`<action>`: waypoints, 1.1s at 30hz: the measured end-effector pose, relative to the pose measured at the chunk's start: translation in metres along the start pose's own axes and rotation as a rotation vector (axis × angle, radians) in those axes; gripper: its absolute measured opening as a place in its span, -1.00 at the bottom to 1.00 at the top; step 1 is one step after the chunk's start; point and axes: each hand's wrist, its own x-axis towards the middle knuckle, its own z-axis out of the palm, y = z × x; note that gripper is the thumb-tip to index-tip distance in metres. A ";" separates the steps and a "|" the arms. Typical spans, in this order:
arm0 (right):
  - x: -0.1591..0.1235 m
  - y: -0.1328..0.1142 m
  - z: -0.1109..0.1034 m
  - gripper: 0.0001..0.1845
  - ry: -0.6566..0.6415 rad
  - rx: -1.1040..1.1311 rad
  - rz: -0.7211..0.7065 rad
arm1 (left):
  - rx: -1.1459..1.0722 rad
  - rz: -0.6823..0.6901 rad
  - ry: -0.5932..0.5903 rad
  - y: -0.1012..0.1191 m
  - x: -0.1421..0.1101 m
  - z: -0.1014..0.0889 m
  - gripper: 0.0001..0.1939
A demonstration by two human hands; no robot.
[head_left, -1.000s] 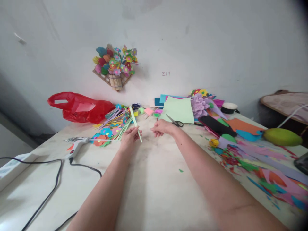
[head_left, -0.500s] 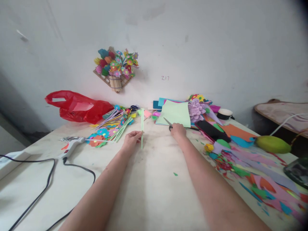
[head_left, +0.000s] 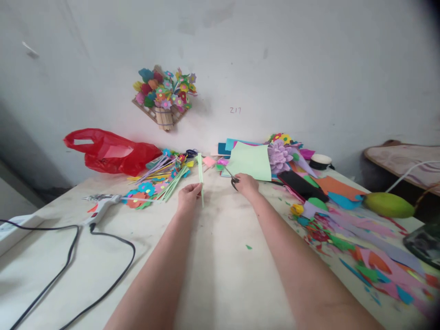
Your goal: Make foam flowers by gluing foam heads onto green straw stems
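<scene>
My left hand point(head_left: 189, 197) pinches a narrow light green strip point(head_left: 200, 169), which stands nearly upright in my view. In my right hand point(head_left: 246, 184) is a pair of scissors point(head_left: 231, 175), its blades pointing up and left toward the strip but apart from it. Just behind the right hand lies a light green sheet point(head_left: 252, 160) on a pile of coloured sheets. To the left of the left hand are a bundle of light green stems point(head_left: 176, 184) and several foam flowers point(head_left: 146, 189).
A white glue gun point(head_left: 103, 208) with a black cord lies at left, a red plastic bag point(head_left: 113, 153) behind it. On the right are a black phone point(head_left: 302, 185), coloured scraps point(head_left: 371, 256) and a green-yellow fruit point(head_left: 388, 204). A flower basket point(head_left: 164, 118) hangs on the wall.
My right hand has moved left with the scissors, closer to the strip. My left hand still holds the strip, shifted slightly up and left.
</scene>
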 end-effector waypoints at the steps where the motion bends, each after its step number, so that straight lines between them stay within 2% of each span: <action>1: -0.001 -0.004 0.002 -0.68 -0.042 0.135 -0.007 | -0.015 0.006 -0.006 0.000 -0.001 -0.002 -0.70; 5: -0.008 -0.019 0.015 -0.59 -0.275 0.693 0.005 | -0.053 0.017 -0.030 0.002 -0.003 -0.006 -0.65; 8: -0.015 -0.028 0.023 -0.60 -0.339 0.886 -0.005 | -0.080 0.021 -0.043 0.003 -0.003 -0.006 -0.65; 16: -0.025 -0.038 0.031 -0.56 -0.438 1.002 0.003 | -0.166 0.008 -0.075 0.001 -0.001 -0.004 -0.66; 26: -0.035 -0.049 0.027 -0.59 -0.439 1.005 0.003 | -0.250 0.022 -0.141 -0.003 0.001 0.000 -0.66; 33: -0.036 -0.052 0.032 -0.69 -0.436 1.140 0.014 | -0.305 0.019 -0.122 -0.004 0.001 0.004 -0.70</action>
